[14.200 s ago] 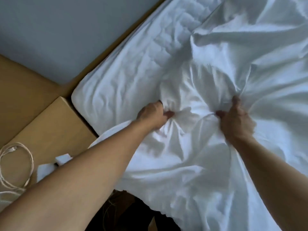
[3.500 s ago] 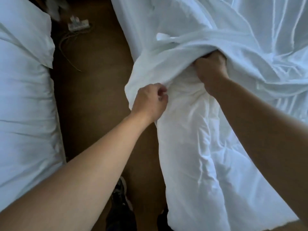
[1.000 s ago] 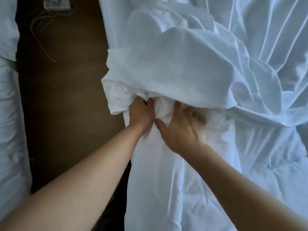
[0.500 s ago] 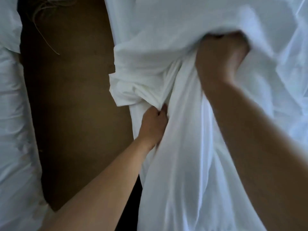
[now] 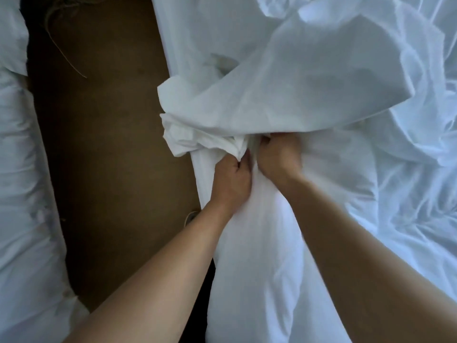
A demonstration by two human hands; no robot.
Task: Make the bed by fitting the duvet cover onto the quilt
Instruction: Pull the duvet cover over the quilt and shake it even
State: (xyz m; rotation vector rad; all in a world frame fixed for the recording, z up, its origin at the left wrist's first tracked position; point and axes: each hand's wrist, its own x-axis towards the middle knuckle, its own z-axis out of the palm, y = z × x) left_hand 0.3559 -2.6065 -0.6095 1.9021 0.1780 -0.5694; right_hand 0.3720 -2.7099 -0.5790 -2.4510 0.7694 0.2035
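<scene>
Both hands work side by side at the left edge of the bed, where the white duvet cover (image 5: pixel 309 78) is bunched over the quilt (image 5: pixel 254 268). The left hand (image 5: pixel 231 181) has its fingers curled round a crumpled wad of the cover's gathered edge, gripping it just above the knuckles. The right hand (image 5: pixel 279 157), slightly blurred, sits just beside it with its fingers curled and tucked under the overhanging fold of the cover; it appears to grip the fabric there, though the fingertips are hidden.

The cover lies as a broad loose flap across the middle and far part of the bed, rumpled into many folds on the right. The quilt runs from under the hands toward the near edge as a thick, smooth white mass hanging off the bed's left side.

To the left is a brown floor (image 5: pixel 106 144), with thin cords (image 5: pixel 66 45) at its far end. Further left, white bedding of a second bed (image 5: pixel 22 194) fills the frame edge. No writing or labels can be read anywhere.
</scene>
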